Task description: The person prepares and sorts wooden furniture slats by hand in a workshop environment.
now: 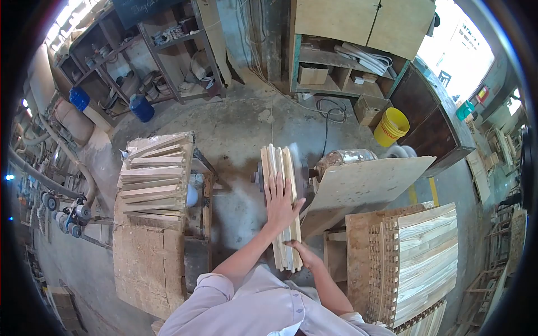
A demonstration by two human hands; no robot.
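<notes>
A bundle of long pale wood slats (281, 168) lies in front of me, its far end against a spinning sanding disc (301, 168) driven by a grey motor (342, 159). My left hand (280, 203) lies flat on top of the bundle with fingers spread. My right hand (302, 253) grips the bundle's near end from below. The slats rest beside a tilted plywood table (370, 182) of the machine.
A stack of slats (154, 171) sits on a rough wooden bench (145, 263) at the left. More finger-jointed boards (426, 257) are piled at the right. A yellow bucket (390, 126), blue jugs (141, 107) and shelving (342, 61) stand beyond on the concrete floor.
</notes>
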